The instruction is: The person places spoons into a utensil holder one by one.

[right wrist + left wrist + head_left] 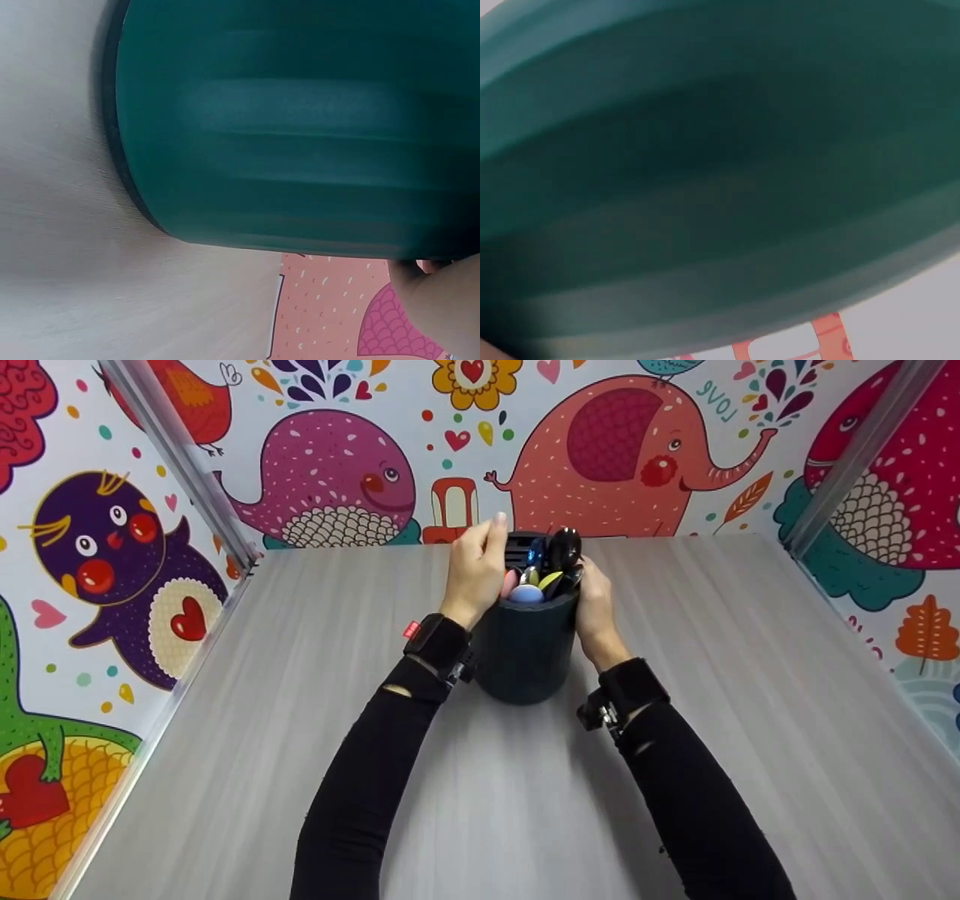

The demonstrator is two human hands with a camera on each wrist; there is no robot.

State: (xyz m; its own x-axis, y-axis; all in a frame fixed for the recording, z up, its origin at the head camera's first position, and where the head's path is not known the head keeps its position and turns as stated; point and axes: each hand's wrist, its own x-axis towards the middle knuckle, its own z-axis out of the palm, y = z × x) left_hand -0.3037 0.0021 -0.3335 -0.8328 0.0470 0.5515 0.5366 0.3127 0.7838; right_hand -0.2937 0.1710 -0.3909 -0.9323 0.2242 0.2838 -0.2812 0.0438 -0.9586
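A dark green utensil holder (525, 656) stands upright on the table, filled with kitchen tools. Among them are a glossy black rounded spoon or ladle head (565, 547), a black slotted turner (517, 553), and smaller pieces with blue (526, 595), yellow (550, 580) and pink (510, 583) ends. My left hand (474, 574) grips the holder's upper left side by the rim, thumb pointing up. On the opposite side, my right hand (596, 604) holds it near the rim, its fingers mostly hidden behind. Ribbed green wall (720, 150) fills most of the left wrist view. The right wrist view shows the holder's base edge (124, 150) at the tabletop.
The grey wood-grain table (360, 660) runs back to a wall (465, 427) printed with cartoon animals. Metal posts (180, 465) rise at both back corners. Printed side panels (112, 585) border the table left and right.
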